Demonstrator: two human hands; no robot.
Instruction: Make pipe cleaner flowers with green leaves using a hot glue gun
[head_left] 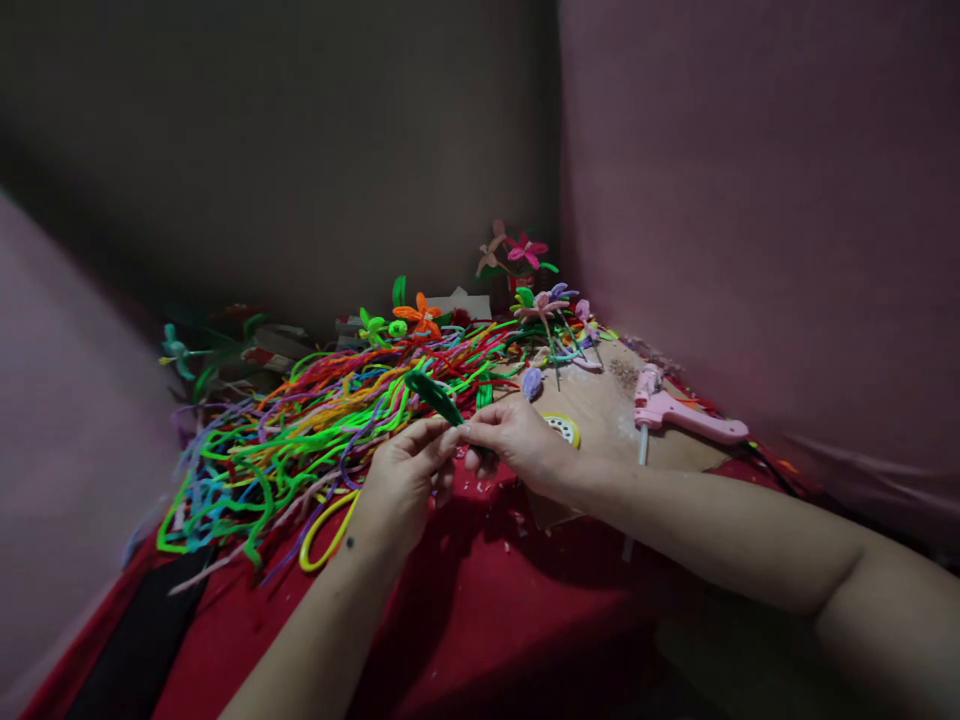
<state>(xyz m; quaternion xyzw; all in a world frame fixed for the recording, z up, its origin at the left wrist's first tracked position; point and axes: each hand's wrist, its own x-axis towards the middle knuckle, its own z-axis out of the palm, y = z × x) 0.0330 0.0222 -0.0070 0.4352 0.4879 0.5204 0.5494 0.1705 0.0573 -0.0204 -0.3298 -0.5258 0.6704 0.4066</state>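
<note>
Both my hands meet over the front of the table, fingertips pinched together. Between them is a dark green pipe-cleaner leaf point(435, 396), its looped tip pointing up and to the left. My left hand point(409, 475) is closed at the leaf's lower end. My right hand point(517, 440) pinches the same end from the right, with its lower fingers curled under. Just behind my right hand lies another green pipe-cleaner piece point(484, 391). A yellow-rimmed round object with holes point(562, 430) is partly hidden by that hand.
Many loose coloured pipe cleaners point(315, 430) spread over the left of the red cloth point(495, 620). A pink glue gun point(686, 414) rests on a brown board point(600, 400) at right. Pipe-cleaner flowers point(421, 315) stand at the back, near the walls. A purple bud point(532, 383) lies on the board.
</note>
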